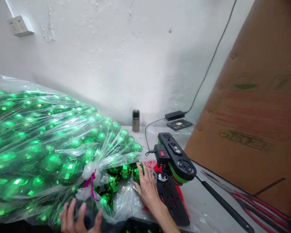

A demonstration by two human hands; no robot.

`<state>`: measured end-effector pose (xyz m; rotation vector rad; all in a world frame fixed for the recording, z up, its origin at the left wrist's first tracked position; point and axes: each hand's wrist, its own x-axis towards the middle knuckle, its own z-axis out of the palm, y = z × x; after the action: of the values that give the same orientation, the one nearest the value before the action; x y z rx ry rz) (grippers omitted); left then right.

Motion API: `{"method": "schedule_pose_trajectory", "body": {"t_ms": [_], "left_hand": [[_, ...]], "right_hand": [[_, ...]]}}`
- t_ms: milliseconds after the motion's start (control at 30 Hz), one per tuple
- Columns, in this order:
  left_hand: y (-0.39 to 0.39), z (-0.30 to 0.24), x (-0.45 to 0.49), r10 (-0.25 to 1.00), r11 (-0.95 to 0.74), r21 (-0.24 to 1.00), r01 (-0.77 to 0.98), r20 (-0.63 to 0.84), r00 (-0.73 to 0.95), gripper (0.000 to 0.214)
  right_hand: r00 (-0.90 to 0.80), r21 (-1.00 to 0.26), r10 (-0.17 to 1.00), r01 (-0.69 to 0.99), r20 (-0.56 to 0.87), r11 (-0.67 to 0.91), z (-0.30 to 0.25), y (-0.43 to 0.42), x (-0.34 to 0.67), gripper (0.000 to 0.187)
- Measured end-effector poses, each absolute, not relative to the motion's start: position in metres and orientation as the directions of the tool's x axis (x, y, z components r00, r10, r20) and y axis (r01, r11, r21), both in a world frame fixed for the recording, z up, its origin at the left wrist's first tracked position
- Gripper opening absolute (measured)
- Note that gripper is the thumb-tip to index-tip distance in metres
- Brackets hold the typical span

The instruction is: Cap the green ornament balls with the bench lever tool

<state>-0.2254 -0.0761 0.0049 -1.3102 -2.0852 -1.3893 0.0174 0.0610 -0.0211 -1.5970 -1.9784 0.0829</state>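
On my feed, the right hand lies spread, touching green balls beside the knotted bag; the left hand, cut off below, is half-open, its hold unclear to me. Beyond, a pale counter meets the scuffed wall.

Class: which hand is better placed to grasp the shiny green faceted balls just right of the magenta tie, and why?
Probably the right hand: its fingers are at one green ball. The left hand is lower, by the clear plastic bag.
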Motion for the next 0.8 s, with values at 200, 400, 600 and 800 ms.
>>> {"method": "schedule_pose_trajectory", "body": {"t_ms": [200,400,600,800], "left_hand": [[-0.064,0.023,-0.266,0.283,0.141,0.717,0.683,0.631,-0.722,0.092],[-0.094,0.002,-0.297,0.017,-0.012,1.0,0.01,0.01,-1.0,0.099],[-0.092,-0.041,-0.293,0.115,-0.207,0.901,-0.38,-0.364,-0.924,0.066],[-0.06,-0.04,-0.296,0.239,-0.473,0.751,-0.461,-0.394,-0.887,0.065]], "right_hand": [[-0.128,-0.37,0.901,0.881,0.415,0.296,-0.023,0.057,0.024,0.072],[-0.163,-0.391,0.882,0.85,0.442,0.353,-0.021,0.055,0.029,0.061],[-0.226,-0.313,0.808,0.839,0.544,0.445,-0.026,0.063,0.038,0.065],[-0.26,-0.239,0.763,0.847,0.592,0.475,-0.028,0.066,0.043,0.065]]}}
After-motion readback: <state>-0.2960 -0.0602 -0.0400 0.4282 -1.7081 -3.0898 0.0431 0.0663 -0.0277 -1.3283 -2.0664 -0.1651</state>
